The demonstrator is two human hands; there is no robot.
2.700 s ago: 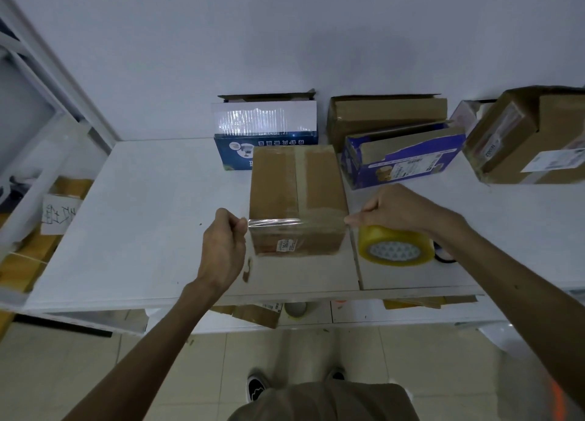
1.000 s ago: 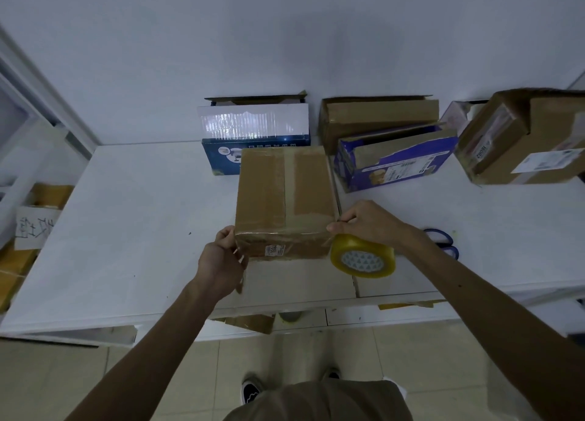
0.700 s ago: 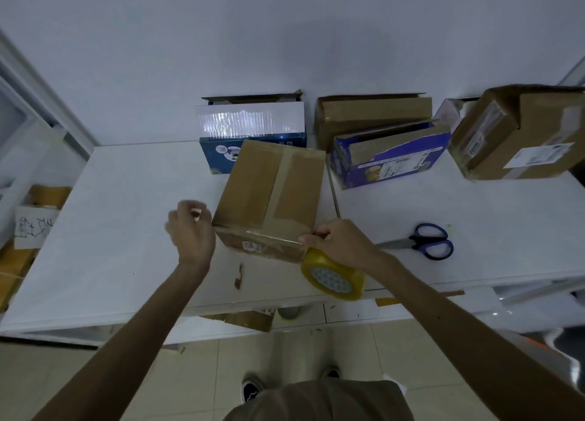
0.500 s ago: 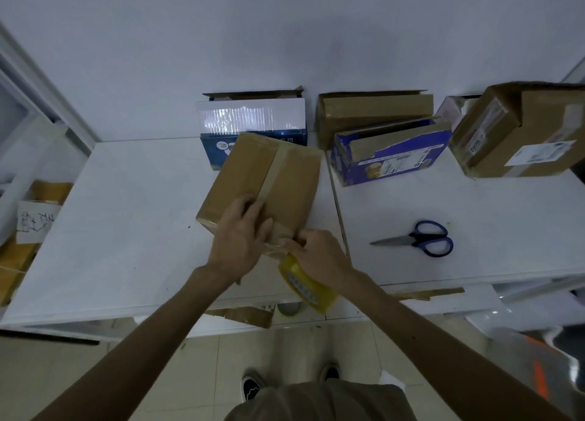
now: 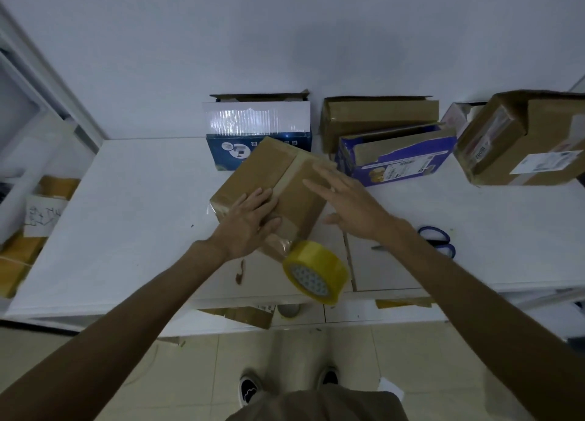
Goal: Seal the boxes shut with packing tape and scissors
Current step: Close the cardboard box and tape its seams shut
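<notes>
Cardboard box point(image 5: 253, 173): sits mid-table, turned further askew than half a second ago, with one corner toward the person.
Left hand point(image 5: 250, 221): stays flat on the box's near end, fingers straight, pressing and grasping nothing.
Roll point(image 5: 313, 272): yellow, no longer held. It is tilted just off the box's near corner and joined to it by a short strand of tape.
Right hand point(image 5: 351, 205): has let go of the roll. Its fingers are spread and released over the box's right edge, too blurred to show whether they touch.
Box front: mostly covered by the left hand and wrist.
Roll's support: unclear whether it rests on the table point(image 5: 126, 215) or hangs in the air.
Scissors point(image 5: 438, 241): blue handles show right of the right forearm, which hides most of the blades.
Far-right carton point(image 5: 531, 139): cut off by the frame edge.
Open room: white surface runs from the box to the table's left edge.
Back edge: cartons line the wall, and the box's far corner is just in front of them.
Front edge: the roll's lower rim reaches it.
</notes>
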